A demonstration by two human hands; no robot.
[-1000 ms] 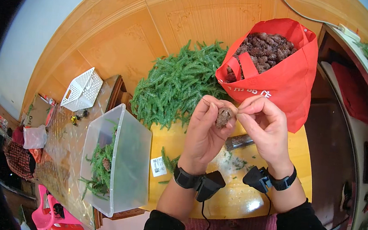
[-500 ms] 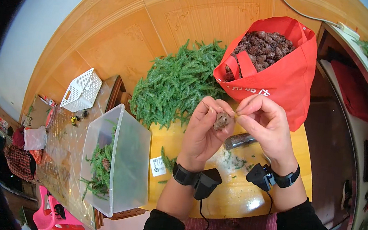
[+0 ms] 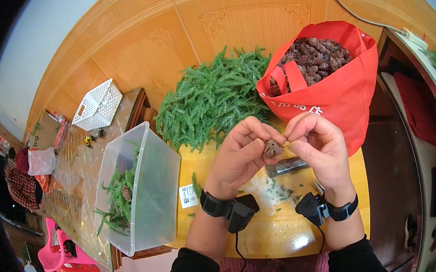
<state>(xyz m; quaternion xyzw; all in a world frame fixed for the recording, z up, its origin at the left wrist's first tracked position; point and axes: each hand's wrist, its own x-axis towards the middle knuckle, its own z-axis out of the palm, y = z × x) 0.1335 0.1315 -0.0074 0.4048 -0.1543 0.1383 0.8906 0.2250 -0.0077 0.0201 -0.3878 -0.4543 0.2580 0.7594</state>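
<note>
Bands (image 3: 217,204) of black are worn on both wrists, over the yellow counter (image 3: 270,250). Beyond them, a cone (image 3: 273,149) is held above the counter in the left hand (image 3: 240,156), whose grip is closed about it between thumb and fingers. At the right hand (image 3: 322,150), thumb and forefinger are pressed together just beside the cone; a pale sliver (image 3: 287,143) seems to be pinched there, though what it is cannot be told. The cone is judged light, dry and stiff, too rough to slip, but with scales that may snap if squeezed; it is best taken lightly round its middle. White crumbs (image 3: 268,187) are scattered below, and a dark pack (image 3: 286,167) is partly hidden behind the hands. To the left, green sprigs (image 3: 117,200) are contained in a clear bin (image 3: 157,193). Farther back, a green pile (image 3: 211,101) is heaped beside a red bag (image 3: 331,105), which is filled with brown cones (image 3: 314,61). A white basket (image 3: 100,109) is seen at far left, before the orange-brown wall (image 3: 260,19).
</note>
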